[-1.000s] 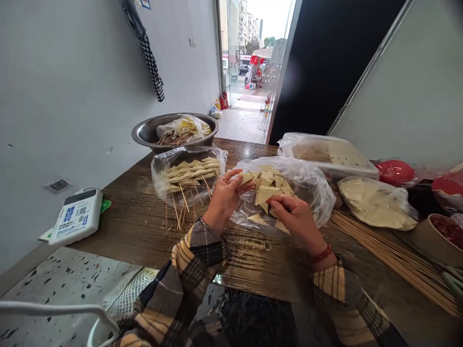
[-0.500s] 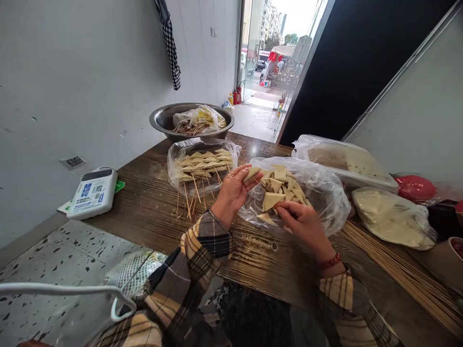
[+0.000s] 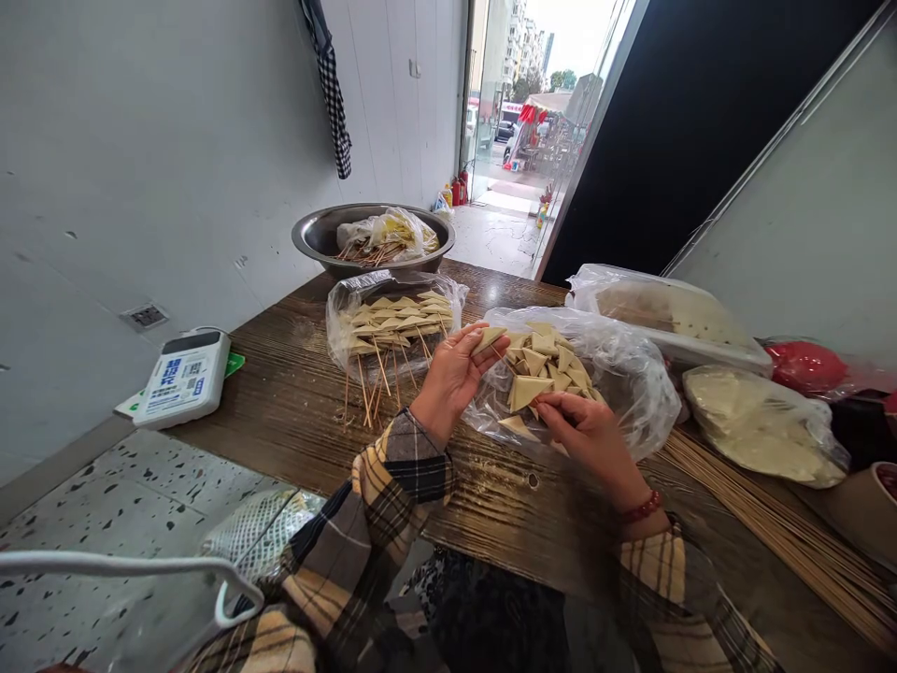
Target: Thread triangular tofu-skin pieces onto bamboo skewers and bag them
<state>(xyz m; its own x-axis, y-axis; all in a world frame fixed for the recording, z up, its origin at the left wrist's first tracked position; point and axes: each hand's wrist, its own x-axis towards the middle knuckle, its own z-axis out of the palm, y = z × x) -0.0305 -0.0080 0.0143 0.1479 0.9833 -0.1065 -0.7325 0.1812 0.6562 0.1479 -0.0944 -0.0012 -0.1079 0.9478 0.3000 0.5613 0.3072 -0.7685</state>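
Observation:
My left hand (image 3: 455,372) is closed, palm turned up, holding a folded tofu-skin triangle (image 3: 490,338) between thumb and fingers. Lower and to the right, my right hand (image 3: 583,428) pinches at the corner of another tofu-skin triangle (image 3: 527,391); whether a skewer is also in its fingers I cannot make out. Both hands are over an open clear plastic bag (image 3: 634,374) that holds a heap of folded triangles (image 3: 553,360). To the left, skewered tofu-skin triangles (image 3: 399,322) lie in a second plastic bag, their sticks (image 3: 368,397) pointing toward me.
A metal basin (image 3: 308,241) with bagged skewers stands at the back. Long bamboo sticks (image 3: 763,523) lie along the right, near a bag of pale sheets (image 3: 763,421) and a wrapped white tray (image 3: 673,322). A white boxy device (image 3: 182,379) sits at the left table edge.

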